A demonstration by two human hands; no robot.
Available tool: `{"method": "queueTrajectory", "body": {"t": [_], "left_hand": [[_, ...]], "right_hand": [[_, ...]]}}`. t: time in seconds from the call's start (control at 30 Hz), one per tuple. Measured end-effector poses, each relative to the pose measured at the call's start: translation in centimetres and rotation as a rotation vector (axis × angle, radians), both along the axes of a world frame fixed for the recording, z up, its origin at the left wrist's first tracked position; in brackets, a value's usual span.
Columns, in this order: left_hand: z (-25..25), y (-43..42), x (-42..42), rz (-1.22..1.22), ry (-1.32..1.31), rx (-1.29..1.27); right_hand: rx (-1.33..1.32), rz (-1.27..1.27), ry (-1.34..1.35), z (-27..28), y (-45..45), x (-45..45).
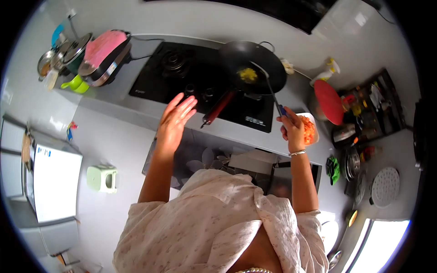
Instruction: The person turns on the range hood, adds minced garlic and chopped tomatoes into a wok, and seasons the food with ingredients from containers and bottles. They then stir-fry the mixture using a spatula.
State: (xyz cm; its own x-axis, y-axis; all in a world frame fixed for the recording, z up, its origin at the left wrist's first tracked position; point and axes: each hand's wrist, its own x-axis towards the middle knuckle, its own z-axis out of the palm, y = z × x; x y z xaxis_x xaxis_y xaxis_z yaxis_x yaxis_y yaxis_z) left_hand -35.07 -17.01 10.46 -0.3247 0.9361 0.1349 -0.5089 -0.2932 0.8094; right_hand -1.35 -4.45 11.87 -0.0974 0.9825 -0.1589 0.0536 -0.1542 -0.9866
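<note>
In the head view, my right hand (pixel 292 126) is wrapped round the handle of a spatula (pixel 271 90), whose head rests inside a black wok (pixel 230 55). Some yellow food (pixel 248 75) lies in the wok. Beside and partly behind my right hand is a white bowl (pixel 315 119) of chopped orange-red food (pixel 308 130). My left hand (pixel 175 119) is raised in front of the counter edge with its fingers apart and nothing in it. The wok's dark red handle (pixel 220 107) points toward me, to the right of my left hand, untouched.
The wok sits on a black gas hob (pixel 157 68). An appliance with a pink cloth (pixel 105 47) and a green cup (pixel 76 84) stand at the left. At the right are a red lid (pixel 328 102), a spray bottle (pixel 327 72) and a dark rack (pixel 387 107).
</note>
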Motion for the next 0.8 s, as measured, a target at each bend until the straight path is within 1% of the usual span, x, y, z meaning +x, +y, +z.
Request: {"method": "queueTrajectory", "body": {"t": [0.07, 0.13, 0.2, 0.3, 0.33, 0.43, 0.47, 0.53, 0.67, 0.8], "left_hand": [[-1.0, 0.1, -0.4, 0.010, 0.068, 0.040], [-1.0, -0.2, -1.0, 0.053, 0.170, -0.037], [-0.9, -0.7, -1.1, 0.175, 0.179, -0.125], [-1.0, -1.1, -1.7, 0.264, 0.195, -0.191], [-1.0, -1.1, -1.9, 0.257, 0.198, -0.188], [-1.0, -1.0, -2.3, 0.367, 0.273, -0.242], [-0.8, -0.9, -2.2, 0.364, 0.275, -0.241], [-0.4, -0.7, -2.2, 0.385, 0.382, -0.260], [0.4, 0.3, -1.3, 0.363, 0.414, -0.272], [2.3, 2.2, 0.2, 0.339, 0.409, -0.181]], "right_hand": [[0.016, -0.003, -0.003, -0.5, 0.3, 0.4], [0.028, 0.005, 0.013, -0.4, 0.2, 0.4], [0.035, -0.001, 0.002, -0.3, 0.2, 0.4], [0.031, -0.021, 0.012, -0.2, 0.2, 0.3], [0.029, -0.021, 0.012, -0.1, 0.3, 0.3], [0.030, -0.020, 0.010, -0.2, 0.2, 0.5], [0.033, -0.015, 0.007, -0.2, 0.2, 0.6], [0.033, -0.021, 0.009, -0.2, 0.1, 0.6], [0.034, -0.031, 0.012, -0.5, -0.1, 0.9], [0.026, -0.062, 0.058, -0.2, -0.4, 1.1]]}}
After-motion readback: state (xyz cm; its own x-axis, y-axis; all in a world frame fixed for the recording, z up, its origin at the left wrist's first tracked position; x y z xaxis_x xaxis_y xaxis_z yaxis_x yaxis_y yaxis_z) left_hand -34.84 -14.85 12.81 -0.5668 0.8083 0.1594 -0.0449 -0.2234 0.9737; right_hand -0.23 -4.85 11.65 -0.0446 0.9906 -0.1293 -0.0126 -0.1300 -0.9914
